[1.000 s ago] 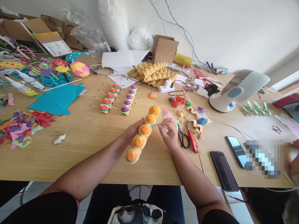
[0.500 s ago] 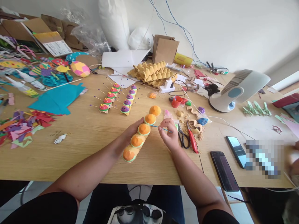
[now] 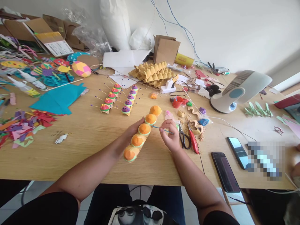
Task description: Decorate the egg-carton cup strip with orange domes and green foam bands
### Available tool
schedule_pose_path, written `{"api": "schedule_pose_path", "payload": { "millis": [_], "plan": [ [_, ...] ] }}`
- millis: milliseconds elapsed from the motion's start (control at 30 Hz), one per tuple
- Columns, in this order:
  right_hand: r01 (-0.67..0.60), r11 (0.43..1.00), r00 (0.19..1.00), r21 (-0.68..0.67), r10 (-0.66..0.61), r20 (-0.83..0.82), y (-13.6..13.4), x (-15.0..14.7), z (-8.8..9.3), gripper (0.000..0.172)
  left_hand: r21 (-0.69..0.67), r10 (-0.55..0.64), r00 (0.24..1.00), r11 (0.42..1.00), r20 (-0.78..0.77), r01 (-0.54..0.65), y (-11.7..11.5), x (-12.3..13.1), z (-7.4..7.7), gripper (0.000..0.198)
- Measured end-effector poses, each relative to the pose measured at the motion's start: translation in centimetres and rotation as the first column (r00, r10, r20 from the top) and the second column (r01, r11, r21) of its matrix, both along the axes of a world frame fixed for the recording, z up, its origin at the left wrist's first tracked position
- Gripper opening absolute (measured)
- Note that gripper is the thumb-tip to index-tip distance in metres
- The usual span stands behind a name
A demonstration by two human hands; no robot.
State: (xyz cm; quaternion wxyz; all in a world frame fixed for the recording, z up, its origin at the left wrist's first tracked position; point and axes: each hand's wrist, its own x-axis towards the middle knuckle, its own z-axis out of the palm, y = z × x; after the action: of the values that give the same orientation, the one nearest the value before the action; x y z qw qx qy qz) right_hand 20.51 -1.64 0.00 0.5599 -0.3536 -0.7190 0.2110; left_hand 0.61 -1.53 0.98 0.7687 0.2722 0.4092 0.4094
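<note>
My left hand (image 3: 134, 131) is closed around the far side of an egg carton strip (image 3: 137, 140), whose row of bumps is covered in orange with pale green bands below. The strip is held tilted above the table. In my right hand (image 3: 170, 134) a thin blue stick (image 3: 156, 127) is pinched between the fingers, its tip at the strip's right side near the second and third bumps. Beyond stand two finished-looking strips, one with red and green bumps (image 3: 111, 98), one with purple bumps (image 3: 128, 102), both with pins sticking out.
Scissors (image 3: 185, 137) and a red-handled cutter (image 3: 193, 140) lie right of my right hand, among shavings. Further right are a white fan (image 3: 239, 90) and phones (image 3: 225, 172). Egg trays (image 3: 154, 74) are stacked behind; blue felt (image 3: 58, 98) and coloured scraps (image 3: 25, 128) lie left.
Almost nothing differs. Both hands keep their hold on the strip and the blue stick; the view has shifted very slightly.
</note>
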Motion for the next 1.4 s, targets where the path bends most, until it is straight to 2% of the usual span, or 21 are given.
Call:
{"api": "schedule_pose_path", "payload": {
  "millis": [167, 300, 433, 600, 767, 1133, 1400],
  "plan": [
    [0.019, 1.0, 0.999, -0.011, -0.018, 0.05, 0.1, -0.1, -0.1, 0.01, 0.012, -0.011, 1.0, 1.0, -0.016, 0.011, 0.3, -0.2, -0.7, 0.05],
    [0.041, 0.999, 0.997, 0.01, -0.042, 0.06, 0.1, -0.3, -0.1, 0.008, 0.0, -0.048, 0.999, 0.999, 0.011, 0.048, 0.2, -0.2, -0.4, 0.051],
    [0.024, 0.999, 0.998, 0.027, -0.025, 0.06, -0.1, -0.2, 0.0, 0.009, -0.005, -0.036, 0.999, 0.999, 0.039, 0.036, 0.0, -0.1, 0.0, 0.05],
    [0.005, 0.998, 0.998, 0.064, -0.009, 0.066, 0.1, -0.2, 0.0, 0.007, -0.026, -0.045, 0.997, 0.999, 0.067, 0.047, -0.1, -0.1, 0.2, 0.041],
    [0.037, 0.996, 0.996, 0.079, -0.043, 0.078, 0.2, -0.2, 0.0, 0.008, -0.009, -0.016, 0.998, 1.0, 0.06, 0.016, 0.0, 0.1, -0.3, 0.034],
    [0.029, 0.994, 0.995, 0.105, -0.039, 0.09, 0.0, -0.2, 0.1, 0.007, 0.024, 0.018, 0.998, 1.0, 0.064, -0.019, 0.3, 0.3, -1.6, 0.035],
    [0.017, 0.991, 0.993, 0.129, -0.032, 0.117, 0.2, -0.2, -0.1, 0.007, -0.003, 0.035, 0.997, 0.999, 0.069, -0.035, 0.3, 0.2, -1.4, 0.029]
  ]
}}
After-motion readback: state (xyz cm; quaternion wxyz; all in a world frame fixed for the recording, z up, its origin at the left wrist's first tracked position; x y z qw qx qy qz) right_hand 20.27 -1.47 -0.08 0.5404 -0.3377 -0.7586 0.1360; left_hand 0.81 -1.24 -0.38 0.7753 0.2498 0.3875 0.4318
